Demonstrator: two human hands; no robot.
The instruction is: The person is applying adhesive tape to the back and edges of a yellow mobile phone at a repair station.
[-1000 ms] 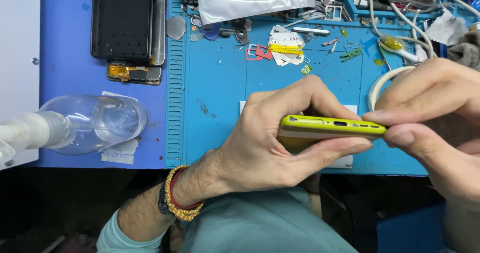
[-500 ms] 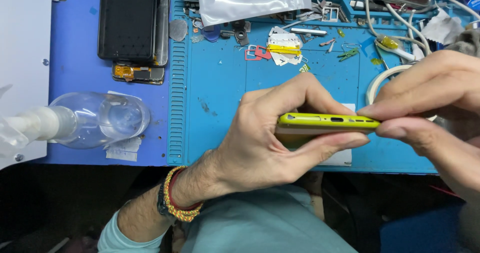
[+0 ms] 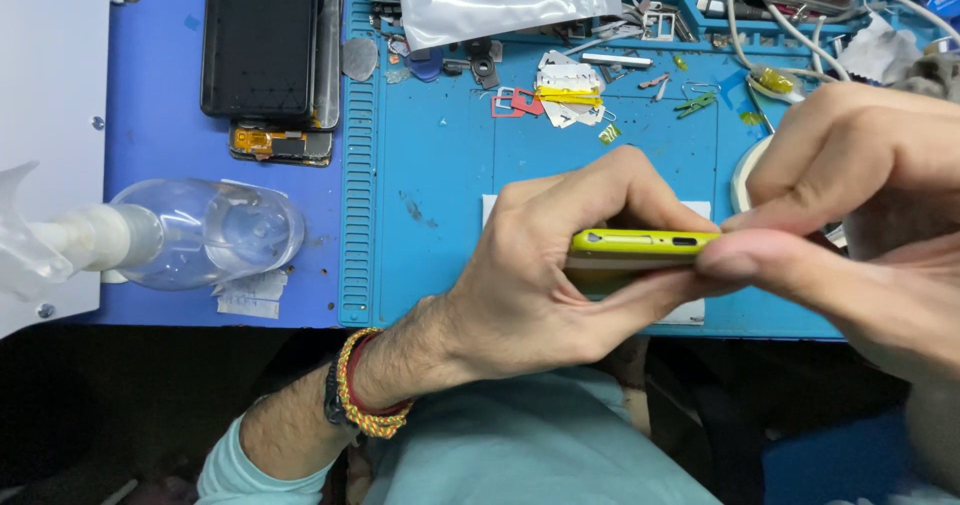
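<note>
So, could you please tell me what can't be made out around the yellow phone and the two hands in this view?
- Yellow phone, head view: only its edge shows; the left hand and right hand cover both faces.
- Right hand: cut off by the right frame edge.
- Small parts on the blue mat: too small to identify.
- Spray bottle: nozzle blurred at the left edge.

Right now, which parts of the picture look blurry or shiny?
In the head view the right hand sits close to the camera and looks soft and blurry; the left hand and the yellow-green phone it grips are sharper; the clear spray bottle and the silvery plastic bag catch bright glare; below the blue mat the picture is dark.
</note>
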